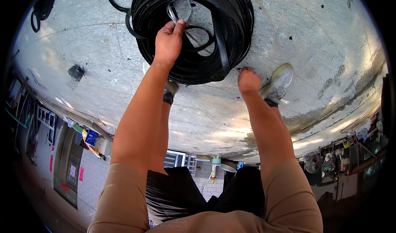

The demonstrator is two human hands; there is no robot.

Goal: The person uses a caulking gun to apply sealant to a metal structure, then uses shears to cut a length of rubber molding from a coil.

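A large coil of flat black rubber-like strip (235, 23) lies on the ground in front of me. My left hand (168, 45) is over the coil's open middle, pinching a thin, shiny grey-white strap (172, 13) between thumb and fingers. The strap bends into a loop above the fingertips, and part of it runs down inside the coil. Beside the coil's near right edge, my right hand (249, 80) is closed, next to my right shoe. A small thin tip shows at its fingers, but what it holds is hidden.
A crumpled dark scrap (76, 72) lies on the concrete ground (111, 56) to the left. More black strip (43, 4) is at the far left. My shoe (279, 80) stands right of the coil. Piled clutter (330, 159) lines the right edge.
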